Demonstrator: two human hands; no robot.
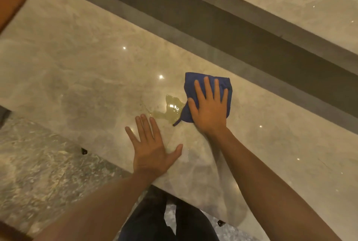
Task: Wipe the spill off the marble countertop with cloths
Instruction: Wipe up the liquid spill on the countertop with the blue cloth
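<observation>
— So, what are the hands doing?

— Right hand (210,108) lies flat, fingers spread, pressing down on a blue cloth (224,85) rather than gripping it. The cloth is bunched under the palm, its near left edge touching the spill (170,110).

— And the other one?

— Left hand (152,148) is open too, palm flat on the marble countertop (77,78), holding nothing, its fingertips just short of the puddle.

— What does the spill look like?

— A yellowish, glossy pool between the two hands, with a thin smear trailing toward the left.

— The surface itself?

— Pale beige-grey marble with cloudy veining, polished enough to mirror small ceiling lights. A dark grey strip (232,33) runs along its far side, with more pale stone beyond.

— Anything else around?

— A brown wooden board (10,2) at the far left corner, and below the counter's near edge a mottled stone floor (38,163) and the person's dark trousers (147,221).
</observation>
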